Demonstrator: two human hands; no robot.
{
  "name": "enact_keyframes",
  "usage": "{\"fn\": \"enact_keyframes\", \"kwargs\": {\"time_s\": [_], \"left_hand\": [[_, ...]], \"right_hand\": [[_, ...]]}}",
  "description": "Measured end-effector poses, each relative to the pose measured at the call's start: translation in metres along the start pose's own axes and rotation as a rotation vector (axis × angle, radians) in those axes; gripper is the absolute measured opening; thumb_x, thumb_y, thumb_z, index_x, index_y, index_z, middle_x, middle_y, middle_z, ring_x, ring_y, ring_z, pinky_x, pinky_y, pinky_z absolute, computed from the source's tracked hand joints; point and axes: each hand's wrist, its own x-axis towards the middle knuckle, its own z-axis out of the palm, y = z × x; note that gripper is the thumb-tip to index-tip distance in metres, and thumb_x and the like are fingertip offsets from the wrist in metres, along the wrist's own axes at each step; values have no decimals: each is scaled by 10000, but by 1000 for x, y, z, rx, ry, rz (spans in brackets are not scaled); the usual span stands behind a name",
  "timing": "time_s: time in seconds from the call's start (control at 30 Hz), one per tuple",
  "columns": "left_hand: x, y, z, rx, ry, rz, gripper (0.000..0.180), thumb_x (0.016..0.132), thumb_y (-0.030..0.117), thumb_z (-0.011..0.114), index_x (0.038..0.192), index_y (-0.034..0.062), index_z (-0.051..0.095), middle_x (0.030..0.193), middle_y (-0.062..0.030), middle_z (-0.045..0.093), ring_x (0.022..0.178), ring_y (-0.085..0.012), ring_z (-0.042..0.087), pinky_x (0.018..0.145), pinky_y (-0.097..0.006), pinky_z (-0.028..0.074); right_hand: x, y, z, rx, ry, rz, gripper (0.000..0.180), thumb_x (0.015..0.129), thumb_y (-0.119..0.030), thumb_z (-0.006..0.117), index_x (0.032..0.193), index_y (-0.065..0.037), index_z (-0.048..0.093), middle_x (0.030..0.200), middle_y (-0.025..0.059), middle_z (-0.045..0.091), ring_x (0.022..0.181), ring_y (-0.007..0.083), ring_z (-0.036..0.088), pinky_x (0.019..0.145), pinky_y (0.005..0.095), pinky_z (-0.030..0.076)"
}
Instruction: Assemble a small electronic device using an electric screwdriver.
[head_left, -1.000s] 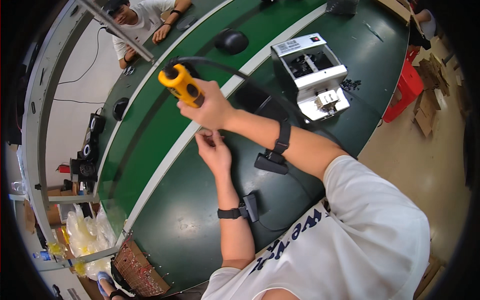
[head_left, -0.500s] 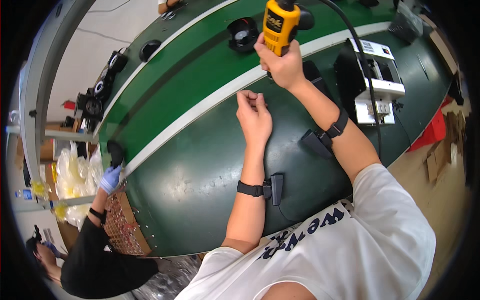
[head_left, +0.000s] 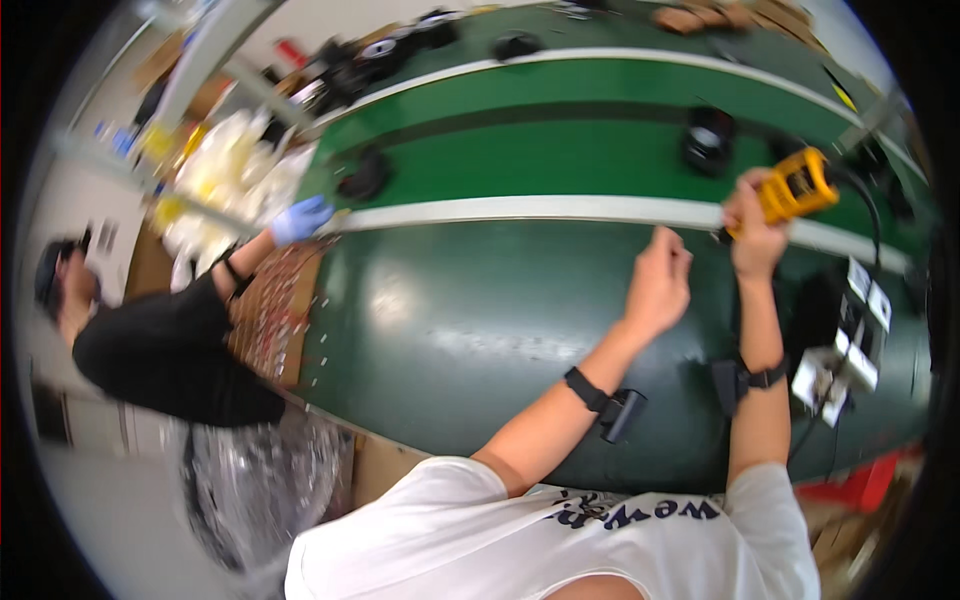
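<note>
My right hand (head_left: 755, 235) is wrapped round a yellow electric screwdriver (head_left: 797, 187) with a black cable at its far end. The tool lies tilted, its dark tip pointing down and left above the white rail. My left hand (head_left: 660, 285) hovers just left of it over the dark green bench (head_left: 470, 330), fingers curled together. Whatever the left fingers hold, if anything, is too small to see. On the green conveyor belt (head_left: 540, 150), beyond my hands, sits a round black part (head_left: 708, 140). Each of my forearms wears a black strap with a small box.
A white and black machine (head_left: 825, 380) stands right of my right forearm. At the left, a co-worker's blue-gloved hand (head_left: 300, 220) is by the white rail (head_left: 480, 208), near another black part (head_left: 365, 175). Clear plastic bags (head_left: 235, 180) and a carton (head_left: 275, 310) lie beside that person.
My view has swung left, so the bench and machine appear further right. The screwdriver has tipped from nearly upright to slanting right. My left hand stays close beside my right.
</note>
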Motion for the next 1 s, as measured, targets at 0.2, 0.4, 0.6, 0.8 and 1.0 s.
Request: {"fn": "enact_keyframes", "kwargs": {"time_s": [0.2, 0.4, 0.6, 0.8, 1.0], "left_hand": [[-5, 1, -19, -6, -19, -26, 144, 934, -6, 574, 950, -1, 431, 750, -180, 529, 667, -348, 544, 622, -406, 435], [-7, -1, -17, -7, -25, -34, 156, 918, -3, 608, 917, 2, 452, 710, -148, 550, 632, -277, 557, 601, -384, 446], [-8, -1, -4, -1, -15, 17, 164, 886, 22, 647, 899, 6, 484, 678, -139, 557, 589, -259, 554, 578, -369, 454], [-12, -16, -29, 49, 13, -47, 173, 866, 65, 695, 875, 20, 527, 684, -77, 585, 627, -142, 571, 615, -323, 492], [23, -47, -117, 204, 399, -167, 136, 854, 114, 695, 823, 14, 609, 728, -64, 642, 698, -151, 605, 663, -318, 502]], "right_hand": [[-8, -3, 21, 116, -65, -28, 115, 971, -15, 563, 1060, -21, 491, 662, 33, 476, 514, 114, 463, 524, 267, 430], [-5, -1, 22, 109, -77, -24, 123, 966, -20, 578, 1062, -17, 502, 673, 29, 491, 518, 104, 476, 513, 262, 433], [1, 2, 7, 114, -37, -25, 123, 959, -71, 643, 1041, -22, 565, 739, 24, 544, 536, 99, 509, 484, 250, 426], [-9, 7, 25, 88, -9, 28, 145, 943, -91, 679, 1023, -48, 565, 759, 13, 570, 545, 95, 535, 481, 248, 437], [-2, 2, 9, 108, -32, -28, 101, 935, -39, 652, 985, -28, 565, 717, 17, 563, 511, 92, 533, 479, 246, 443]]}}
